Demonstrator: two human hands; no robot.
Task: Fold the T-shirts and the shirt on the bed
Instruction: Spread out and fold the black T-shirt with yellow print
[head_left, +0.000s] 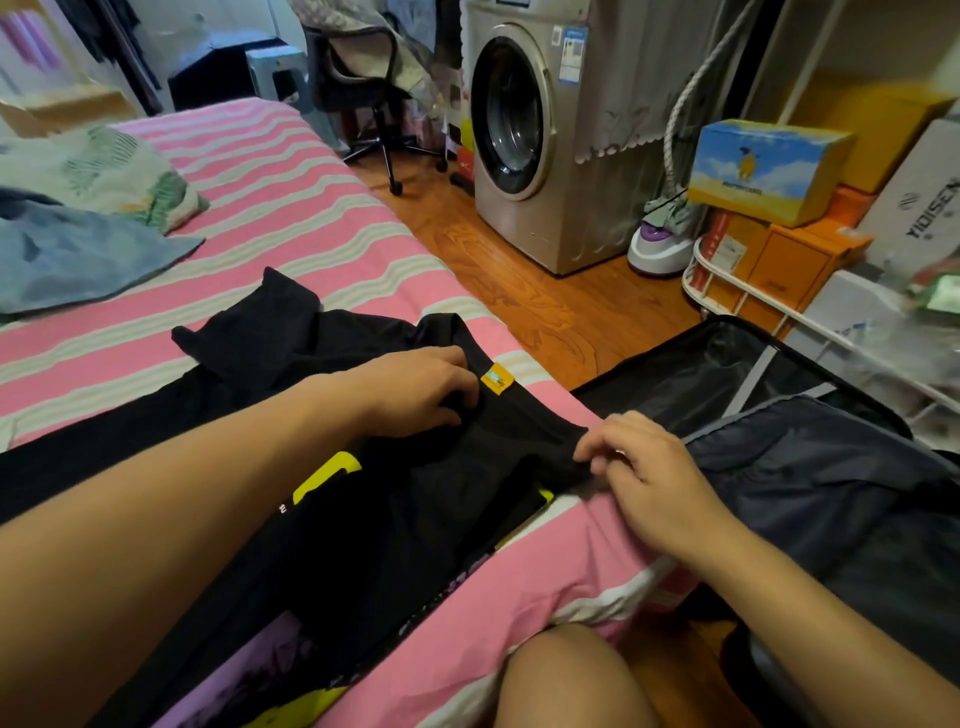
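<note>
A black T-shirt (363, 499) with yellow and purple print lies spread over the near part of the bed (270, 208), whose sheet has pink and white stripes. An orange label sits at its collar. My left hand (415, 389) lies on the collar area just left of that label, its fingers curled into the black cloth. My right hand (644, 467) pinches the shirt's shoulder edge near the bed's right side. A blue-grey garment (78, 260) lies crumpled at the far left of the bed.
An open dark suitcase (779, 467) lies on the floor right of the bed. A pillow (104, 171) rests at the bed's far left. A washing machine (540, 130), an office chair (363, 88), stacked boxes (769, 171) and a white rack (737, 296) stand beyond.
</note>
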